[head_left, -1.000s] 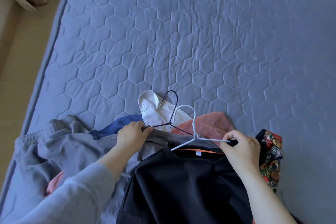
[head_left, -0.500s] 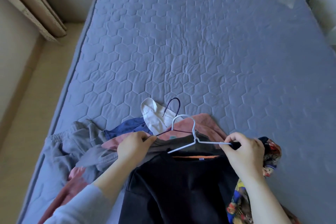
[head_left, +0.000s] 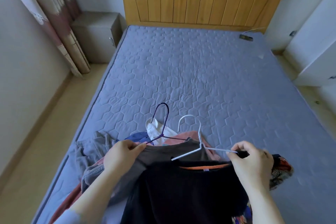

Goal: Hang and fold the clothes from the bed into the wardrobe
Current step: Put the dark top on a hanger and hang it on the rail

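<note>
Black shirt (head_left: 190,187) with orange collar lining droops from white hanger (head_left: 200,138).

Blue-grey right across the bed (head_left: 209,82), quilted all over in hexagons. Behind it the headboard (head_left: 200,0) glows honey-orange, lined with vertical slats. There's the purple hanger (head_left: 164,125), and beside it the white hanger (head_left: 200,136). Front and centre, the black shirt (head_left: 185,192), a thin orange band inside its collar. Under it, a taupe-grey shirt (head_left: 174,151). In the heap: a white garment (head_left: 154,130), a salmon-pink garment (head_left: 189,135), a slip of navy blue cloth (head_left: 140,135), light grey trousers (head_left: 87,152). Far right, a printed fabric (head_left: 281,171), red and orange figures on dark. The curtain (head_left: 60,16) is beige with maroon patches, the nightstand (head_left: 94,32) grey, the wardrobe (head_left: 316,56) white, the floor (head_left: 45,132) pale beige.
</note>
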`<action>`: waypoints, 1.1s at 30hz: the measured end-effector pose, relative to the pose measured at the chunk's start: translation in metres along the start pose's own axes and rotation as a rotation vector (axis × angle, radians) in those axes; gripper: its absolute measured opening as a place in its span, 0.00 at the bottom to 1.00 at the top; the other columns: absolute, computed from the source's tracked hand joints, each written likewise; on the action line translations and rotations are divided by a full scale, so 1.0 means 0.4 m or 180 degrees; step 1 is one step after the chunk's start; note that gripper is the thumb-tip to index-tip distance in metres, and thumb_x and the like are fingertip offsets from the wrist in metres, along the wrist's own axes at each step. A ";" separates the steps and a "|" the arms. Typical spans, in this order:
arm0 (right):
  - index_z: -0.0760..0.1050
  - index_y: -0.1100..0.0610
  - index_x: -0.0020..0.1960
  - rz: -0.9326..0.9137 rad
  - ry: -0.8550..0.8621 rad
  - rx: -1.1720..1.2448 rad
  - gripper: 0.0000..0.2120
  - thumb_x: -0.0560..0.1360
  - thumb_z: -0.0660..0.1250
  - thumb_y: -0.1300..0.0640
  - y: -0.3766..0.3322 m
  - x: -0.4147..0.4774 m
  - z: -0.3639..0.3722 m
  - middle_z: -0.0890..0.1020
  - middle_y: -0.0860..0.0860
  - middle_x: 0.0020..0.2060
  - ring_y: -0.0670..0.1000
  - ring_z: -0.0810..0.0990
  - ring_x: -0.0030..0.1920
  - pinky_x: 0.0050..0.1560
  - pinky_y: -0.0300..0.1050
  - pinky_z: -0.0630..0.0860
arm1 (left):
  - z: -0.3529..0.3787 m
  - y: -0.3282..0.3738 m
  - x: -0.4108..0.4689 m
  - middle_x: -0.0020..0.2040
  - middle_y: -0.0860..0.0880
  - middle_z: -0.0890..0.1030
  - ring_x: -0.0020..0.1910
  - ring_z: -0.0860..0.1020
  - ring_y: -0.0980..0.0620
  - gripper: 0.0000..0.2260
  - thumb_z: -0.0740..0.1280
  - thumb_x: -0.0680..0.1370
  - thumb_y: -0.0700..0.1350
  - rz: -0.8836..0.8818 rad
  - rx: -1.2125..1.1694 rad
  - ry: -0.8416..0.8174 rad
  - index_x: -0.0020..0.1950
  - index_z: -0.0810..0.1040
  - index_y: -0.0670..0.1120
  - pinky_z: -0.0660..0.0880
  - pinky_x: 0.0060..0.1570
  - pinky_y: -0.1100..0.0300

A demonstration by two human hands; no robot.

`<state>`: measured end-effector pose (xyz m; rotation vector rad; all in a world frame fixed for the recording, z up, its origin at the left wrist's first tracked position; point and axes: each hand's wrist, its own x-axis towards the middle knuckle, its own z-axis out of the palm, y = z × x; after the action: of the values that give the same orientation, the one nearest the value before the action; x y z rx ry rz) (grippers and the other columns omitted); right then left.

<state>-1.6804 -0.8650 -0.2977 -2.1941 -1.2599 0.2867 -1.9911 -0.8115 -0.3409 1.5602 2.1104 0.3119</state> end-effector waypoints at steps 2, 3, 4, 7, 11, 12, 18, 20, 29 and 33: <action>0.75 0.51 0.32 -0.0024 0.0144 0.0037 0.12 0.65 0.78 0.61 -0.023 -0.031 -0.055 0.77 0.50 0.25 0.39 0.64 0.32 0.57 0.58 0.69 | -0.043 -0.005 -0.043 0.30 0.53 0.78 0.34 0.77 0.54 0.20 0.65 0.74 0.65 -0.0006 -0.0096 0.0065 0.36 0.79 0.49 0.66 0.32 0.60; 0.75 0.52 0.32 -0.0026 0.0226 0.0054 0.12 0.65 0.78 0.61 -0.035 -0.055 -0.082 0.77 0.49 0.25 0.39 0.64 0.32 0.58 0.59 0.69 | -0.064 -0.007 -0.066 0.31 0.53 0.79 0.34 0.77 0.54 0.20 0.65 0.74 0.65 0.0025 -0.0171 0.0085 0.36 0.79 0.50 0.67 0.32 0.60; 0.75 0.52 0.33 -0.0022 0.0314 0.0063 0.12 0.65 0.78 0.61 -0.046 -0.083 -0.107 0.77 0.48 0.25 0.39 0.64 0.32 0.58 0.59 0.69 | -0.086 -0.007 -0.091 0.30 0.53 0.79 0.35 0.77 0.53 0.19 0.65 0.74 0.65 0.0066 -0.0258 0.0101 0.36 0.79 0.51 0.67 0.32 0.60; 0.75 0.51 0.33 0.0046 0.0528 0.0076 0.12 0.66 0.77 0.61 -0.071 -0.180 -0.184 0.75 0.45 0.26 0.38 0.64 0.33 0.58 0.58 0.68 | -0.146 -0.018 -0.178 0.29 0.55 0.76 0.35 0.76 0.51 0.18 0.64 0.75 0.65 0.0211 -0.0493 0.0170 0.34 0.77 0.53 0.66 0.33 0.60; 0.75 0.51 0.33 0.0075 0.0729 0.0132 0.12 0.66 0.77 0.61 -0.090 -0.356 -0.266 0.74 0.42 0.26 0.38 0.63 0.33 0.57 0.58 0.69 | -0.223 -0.071 -0.312 0.28 0.54 0.76 0.33 0.76 0.53 0.18 0.65 0.74 0.64 0.0453 -0.0641 0.0381 0.34 0.77 0.52 0.66 0.32 0.60; 0.75 0.51 0.33 0.0091 0.0773 0.0155 0.12 0.66 0.77 0.61 -0.091 -0.400 -0.285 0.74 0.42 0.26 0.38 0.63 0.33 0.57 0.58 0.69 | -0.243 -0.085 -0.345 0.29 0.54 0.77 0.33 0.76 0.53 0.18 0.65 0.74 0.64 0.0525 -0.0642 0.0416 0.34 0.77 0.52 0.66 0.32 0.60; 0.74 0.52 0.32 0.0274 0.0841 0.0433 0.12 0.67 0.76 0.60 -0.089 -0.593 -0.404 0.78 0.47 0.25 0.55 0.76 0.31 0.56 0.62 0.74 | -0.351 -0.121 -0.510 0.30 0.54 0.79 0.33 0.77 0.55 0.18 0.65 0.74 0.65 0.0830 -0.0826 0.0659 0.34 0.78 0.52 0.66 0.31 0.60; 0.74 0.52 0.32 0.0308 0.0959 0.0586 0.12 0.68 0.76 0.59 -0.085 -0.635 -0.442 0.79 0.46 0.27 0.56 0.77 0.34 0.56 0.62 0.74 | -0.376 -0.109 -0.551 0.30 0.55 0.79 0.33 0.77 0.56 0.18 0.64 0.74 0.65 0.0968 -0.0809 0.0729 0.34 0.78 0.52 0.64 0.30 0.61; 0.75 0.50 0.34 0.0530 0.1234 0.0972 0.10 0.69 0.75 0.57 -0.016 -0.777 -0.584 0.81 0.44 0.33 0.57 0.77 0.45 0.55 0.60 0.74 | -0.411 -0.035 -0.704 0.31 0.55 0.79 0.32 0.76 0.58 0.17 0.65 0.74 0.65 0.1511 -0.0785 0.0826 0.35 0.79 0.53 0.65 0.29 0.61; 0.75 0.50 0.33 0.0597 0.1430 0.0980 0.11 0.68 0.76 0.57 0.057 -0.832 -0.651 0.81 0.44 0.32 0.54 0.77 0.43 0.53 0.57 0.75 | -0.386 0.017 -0.767 0.31 0.55 0.79 0.33 0.75 0.57 0.17 0.65 0.74 0.64 0.1675 -0.0747 0.0802 0.34 0.78 0.54 0.65 0.30 0.60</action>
<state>-1.7217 -1.2534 -0.1347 -1.9649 -0.7157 0.0474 -1.9962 -1.0822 -0.1291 1.9879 1.7147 0.9431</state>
